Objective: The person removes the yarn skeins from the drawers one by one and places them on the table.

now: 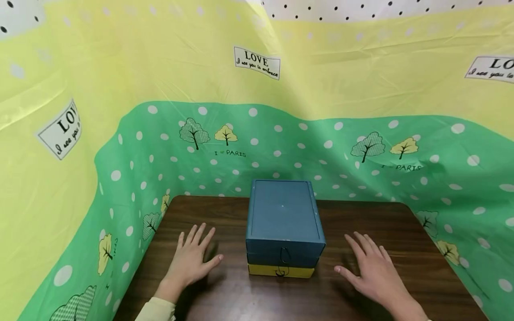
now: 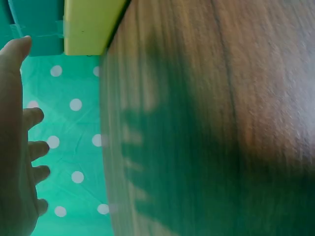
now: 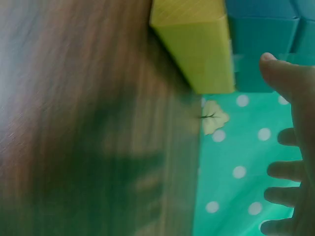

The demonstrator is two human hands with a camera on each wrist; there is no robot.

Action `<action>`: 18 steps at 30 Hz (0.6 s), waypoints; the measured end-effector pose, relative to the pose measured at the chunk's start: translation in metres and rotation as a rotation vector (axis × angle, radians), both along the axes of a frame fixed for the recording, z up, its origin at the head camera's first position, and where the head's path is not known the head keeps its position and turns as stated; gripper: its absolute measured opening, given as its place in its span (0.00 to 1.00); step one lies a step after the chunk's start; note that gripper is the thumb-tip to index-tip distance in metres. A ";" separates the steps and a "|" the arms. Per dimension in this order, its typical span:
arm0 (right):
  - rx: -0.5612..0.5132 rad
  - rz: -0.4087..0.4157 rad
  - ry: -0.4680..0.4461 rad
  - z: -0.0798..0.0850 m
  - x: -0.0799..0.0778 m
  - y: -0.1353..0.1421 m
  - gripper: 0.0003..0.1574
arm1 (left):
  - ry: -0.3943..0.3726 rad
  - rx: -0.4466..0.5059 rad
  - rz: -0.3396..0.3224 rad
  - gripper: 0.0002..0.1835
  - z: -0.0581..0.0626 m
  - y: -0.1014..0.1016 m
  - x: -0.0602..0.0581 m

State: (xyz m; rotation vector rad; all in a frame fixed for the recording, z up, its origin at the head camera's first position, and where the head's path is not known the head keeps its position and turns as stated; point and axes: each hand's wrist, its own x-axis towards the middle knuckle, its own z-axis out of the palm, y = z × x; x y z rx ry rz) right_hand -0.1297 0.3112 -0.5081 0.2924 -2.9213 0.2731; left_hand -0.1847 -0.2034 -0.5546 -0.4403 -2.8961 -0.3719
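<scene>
A stack of boxes stands on the dark wooden table, with blue boxes (image 1: 285, 209) on top and a yellow box (image 1: 263, 270) at the bottom. Thin dark loops (image 1: 284, 255) hang on its front side. To the left of the stack, my left hand (image 1: 190, 261) hovers over the table with fingers spread, holding nothing. On the other side my right hand (image 1: 371, 269) is likewise spread and apart from the boxes. Both wrist views show the yellow box (image 2: 91, 27) below the blue ones, with shadows of the hands on the wood.
The wooden table (image 1: 217, 294) has rounded far corners. A yellow and green curtain (image 1: 225, 169) with white dots and printed trees encloses it at the back and both sides. The stack sits near the table's middle, towards the back.
</scene>
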 end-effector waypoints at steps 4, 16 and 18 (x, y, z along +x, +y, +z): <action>-0.034 0.026 0.019 0.012 0.005 -0.007 0.55 | 0.000 0.020 0.004 0.46 0.004 0.002 0.001; -0.225 0.051 0.055 0.039 0.015 -0.021 0.24 | 0.070 0.112 -0.023 0.36 0.013 0.013 0.003; -0.259 0.047 0.053 0.042 0.016 -0.023 0.18 | 0.089 0.129 -0.027 0.35 0.014 0.014 0.003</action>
